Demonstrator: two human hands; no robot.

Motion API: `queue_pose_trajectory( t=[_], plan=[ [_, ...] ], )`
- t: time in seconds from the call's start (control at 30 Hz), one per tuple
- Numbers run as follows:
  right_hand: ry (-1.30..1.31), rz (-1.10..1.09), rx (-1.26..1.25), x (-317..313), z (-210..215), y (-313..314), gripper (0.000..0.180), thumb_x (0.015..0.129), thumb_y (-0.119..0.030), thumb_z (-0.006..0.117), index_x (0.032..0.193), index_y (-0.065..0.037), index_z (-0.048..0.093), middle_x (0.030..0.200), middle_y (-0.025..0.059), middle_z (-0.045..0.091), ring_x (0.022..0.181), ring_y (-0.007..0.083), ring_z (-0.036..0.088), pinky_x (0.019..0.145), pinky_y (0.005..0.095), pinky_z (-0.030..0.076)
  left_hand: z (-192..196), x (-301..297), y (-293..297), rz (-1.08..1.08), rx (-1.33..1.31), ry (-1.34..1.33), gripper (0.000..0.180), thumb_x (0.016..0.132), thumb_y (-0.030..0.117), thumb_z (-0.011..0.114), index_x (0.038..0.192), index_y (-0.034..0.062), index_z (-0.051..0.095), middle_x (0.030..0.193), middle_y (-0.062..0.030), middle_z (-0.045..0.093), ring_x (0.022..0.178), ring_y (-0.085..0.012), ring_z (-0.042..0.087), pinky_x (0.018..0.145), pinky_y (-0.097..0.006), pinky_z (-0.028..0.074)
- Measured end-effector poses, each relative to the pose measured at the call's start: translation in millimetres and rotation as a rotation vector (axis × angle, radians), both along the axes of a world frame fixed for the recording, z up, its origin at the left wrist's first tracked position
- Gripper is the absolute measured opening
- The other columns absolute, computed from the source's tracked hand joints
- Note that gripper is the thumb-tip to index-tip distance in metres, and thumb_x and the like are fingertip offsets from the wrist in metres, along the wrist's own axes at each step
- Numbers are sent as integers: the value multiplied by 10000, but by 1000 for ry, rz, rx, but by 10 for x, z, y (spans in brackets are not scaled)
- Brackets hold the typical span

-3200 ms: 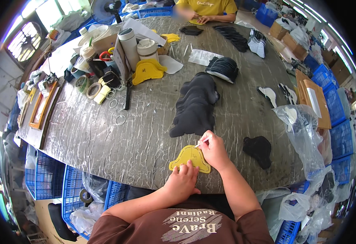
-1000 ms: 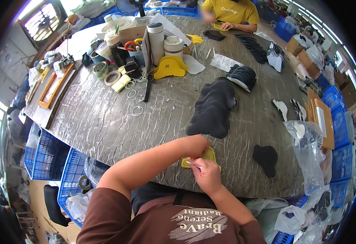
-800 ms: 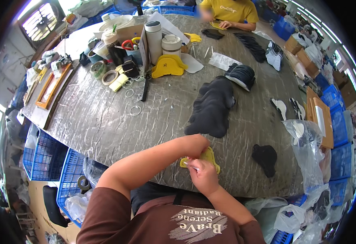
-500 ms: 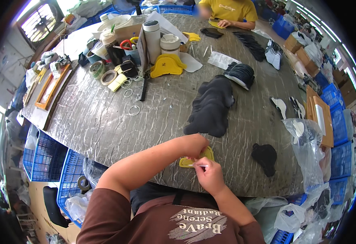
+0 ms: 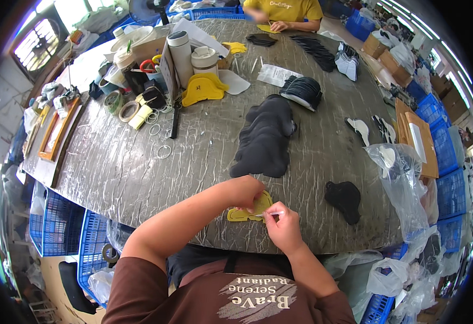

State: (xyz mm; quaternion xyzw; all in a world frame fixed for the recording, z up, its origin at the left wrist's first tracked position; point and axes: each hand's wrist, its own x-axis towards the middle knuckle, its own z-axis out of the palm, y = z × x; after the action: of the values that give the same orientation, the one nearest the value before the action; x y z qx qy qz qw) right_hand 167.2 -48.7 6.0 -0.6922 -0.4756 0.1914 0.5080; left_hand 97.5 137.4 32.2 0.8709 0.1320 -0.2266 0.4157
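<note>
A yellow template [image 5: 238, 216] with narrow slots lies on the table close in front of me. My left hand [image 5: 250, 190] bends over its far side with curled fingers holding it; most of the fingertips are hidden under the hand. Between the thumb and fingers of my right hand [image 5: 284, 225] is a slim white pen [image 5: 274, 213], its tip pointing left onto the template. A stack of black shaped pieces [image 5: 263, 137] lies just beyond my hands. Another black piece [image 5: 343, 202] lies to the right of them.
At the far left are yellow templates [image 5: 203, 89], a white thermos [image 5: 179, 56], tape rolls [image 5: 129, 111] and scissors [image 5: 149, 66]. A bundle of dark pieces [image 5: 301, 93] sits past the black stack. Clear plastic bags [image 5: 403, 189] hang at the right edge. Across the table a person in yellow works.
The view has shifted a little, so everything sits slightly further left. My right hand with the pen has moved slightly away from my left hand, uncovering more of the template.
</note>
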Motion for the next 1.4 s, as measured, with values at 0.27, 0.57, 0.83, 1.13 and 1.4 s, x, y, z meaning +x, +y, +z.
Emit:
queue_pose_trajectory(
  t=[0.27,0.57,0.83,1.13,1.4],
  plan=[
    [-113,-8,33,-20,0,-27,88,843,-15,657,823,-10,572,716,120,633,622,204,622,589,301,482,-40,8,10,-5,0,21,288,670,52,779,867,-8,577,695,-127,641,596,-214,669,511,-337,520],
    [-76,-21,-7,28,32,-90,88,836,-4,654,830,-8,566,736,127,641,654,225,650,607,314,498,33,-1,-14,0,21,19,282,670,53,770,870,-5,580,710,-135,643,608,-220,675,527,-336,531],
    [-27,-64,5,72,28,-239,92,830,-1,649,832,-9,556,722,148,624,633,288,631,573,342,482,34,-4,-19,36,11,61,276,677,57,747,871,1,560,717,-127,636,607,-221,672,527,-335,528],
    [-49,-101,-21,213,61,-399,84,832,-5,643,826,-24,561,693,140,626,602,276,635,554,341,485,169,12,-65,61,41,101,457,694,73,777,1077,38,531,878,-153,657,760,-271,686,634,-375,538],
    [18,-191,-14,403,139,-305,38,886,20,532,916,-2,520,712,76,582,633,142,570,581,281,463,88,-69,-135,56,266,-80,561,665,92,806,1153,63,530,986,-168,643,1044,-355,602,866,-420,475]
  ],
)
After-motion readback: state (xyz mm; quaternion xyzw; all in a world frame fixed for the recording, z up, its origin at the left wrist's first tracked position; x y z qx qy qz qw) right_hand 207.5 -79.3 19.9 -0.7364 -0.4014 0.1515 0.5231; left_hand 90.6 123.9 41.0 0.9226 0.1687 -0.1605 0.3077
